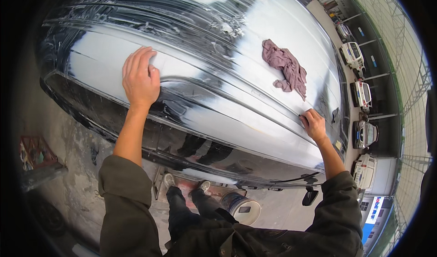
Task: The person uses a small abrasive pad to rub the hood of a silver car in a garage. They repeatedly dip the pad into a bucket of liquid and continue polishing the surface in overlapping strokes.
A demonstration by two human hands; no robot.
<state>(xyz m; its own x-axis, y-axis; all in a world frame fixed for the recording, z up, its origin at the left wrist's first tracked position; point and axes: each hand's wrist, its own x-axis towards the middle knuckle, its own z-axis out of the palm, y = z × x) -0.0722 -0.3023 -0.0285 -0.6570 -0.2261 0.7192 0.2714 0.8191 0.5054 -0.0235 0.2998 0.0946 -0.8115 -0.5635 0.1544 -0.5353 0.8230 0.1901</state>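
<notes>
The roof of a dark vehicle (255, 116) lies in front of me, with broad whitish patches and wet-looking dark streaks. My left hand (140, 77) rests on a pale patch near the side edge, its fingers extended and slightly curved, nothing seen in them. Farther right, my right hand (314, 124) presses its pinched fingers at a long groove in the roof. A small dark edge shows at those fingertips, too little to name. Beyond that hand, a crumpled mauve cloth (286, 68) lies on the roof.
Under my feet is a reddish platform (185, 188) beside the vehicle. A bucket (246, 211) with a dark phone-like object on its lid stands next to my legs. The side mirror (310, 196) juts out below my right arm. Parked cars (363, 95) line the right side.
</notes>
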